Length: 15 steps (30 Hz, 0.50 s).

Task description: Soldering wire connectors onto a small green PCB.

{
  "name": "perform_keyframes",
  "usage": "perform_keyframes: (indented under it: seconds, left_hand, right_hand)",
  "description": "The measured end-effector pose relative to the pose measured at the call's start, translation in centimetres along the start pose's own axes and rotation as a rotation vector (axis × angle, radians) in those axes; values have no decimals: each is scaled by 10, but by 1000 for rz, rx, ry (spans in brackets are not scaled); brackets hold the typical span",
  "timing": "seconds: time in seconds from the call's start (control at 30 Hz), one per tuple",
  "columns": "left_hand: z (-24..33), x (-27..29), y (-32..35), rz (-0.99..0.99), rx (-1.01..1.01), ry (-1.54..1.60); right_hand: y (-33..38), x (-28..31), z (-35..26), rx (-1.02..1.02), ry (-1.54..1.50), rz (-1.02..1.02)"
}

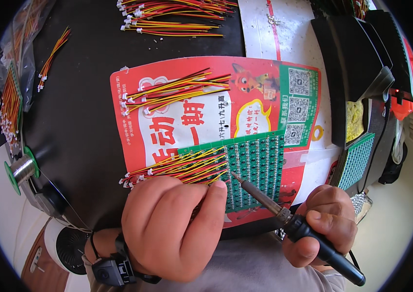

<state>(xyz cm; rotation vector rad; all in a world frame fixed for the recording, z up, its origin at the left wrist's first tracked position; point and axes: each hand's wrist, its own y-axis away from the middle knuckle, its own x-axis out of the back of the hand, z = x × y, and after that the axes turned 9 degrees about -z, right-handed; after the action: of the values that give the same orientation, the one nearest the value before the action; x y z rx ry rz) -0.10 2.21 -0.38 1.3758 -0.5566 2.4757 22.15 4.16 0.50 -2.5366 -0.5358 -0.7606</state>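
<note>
A dark tabletop (89, 121) fills the view, and on it lies a red printed sheet (167, 126) that serves as the work mat. On the lower half of this sheet we see a green circuit board panel (257, 160), a grid of many small identical boards. A bundle of red, yellow and black wire leads (182, 165) with small white connectors lies across the panel's left edge, its free ends resting on the boards.

The left hand (172, 226) enters from the lower edge with a dark watch at the wrist. It lies palm down, fingers curled forward, the fingertips pressing onto the near ends of the leads at the panel's lower left corner; whether it pinches a single wire we cannot tell.

The right hand (325, 221) is closed in a pen-like grasp around the black handle of a soldering iron (284, 219). The iron slants up and to the left, and its tip sits at the panel, just beside the left index fingertip.

A 2nd bundle of leads (177, 90) lies higher on the sheet, and further bundles (172, 19) lie at the far edge. A solder spool (21, 168) stands at the left, and a 2nd green panel (357, 160) leans at the right.
</note>
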Motion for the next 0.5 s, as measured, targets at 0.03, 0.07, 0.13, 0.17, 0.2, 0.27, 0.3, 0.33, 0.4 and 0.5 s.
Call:
perform_keyframes:
  seconds: [0.03,0.07,0.13,0.17,0.2,0.27,0.3,0.33,0.4,0.5]
  left_hand:
    - [0,-1,0,5,16,22]
    - [1,0,0,5,15,23]
    - [1,2,-2,-59,62,98]
    - [1,1,-2,-60,61,100]
    - [1,1,-2,-58,60,96]
    - [2,0,-3,-56,59,92]
    - [2,0,-3,-48,63,91]
    - [2,-1,-3,-40,66,90]
    - [2,-2,-3,-35,62,87]
    - [2,-2,-4,-30,56,85]
  right_hand:
    - [-1,1,0,0,0,0]
    - [-2,3,1,16,-30,0]
    - [-3,3,2,31,-61,0]
    - [-3,2,2,29,-62,6]
    - [-3,1,2,27,-63,12]
    - [-3,2,2,23,-62,7]
    - [-4,2,2,20,-62,1]
    - [-4,2,2,21,-62,1]
    - [-4,2,2,16,-67,6]
    - [-4,3,0,6,-74,-1]
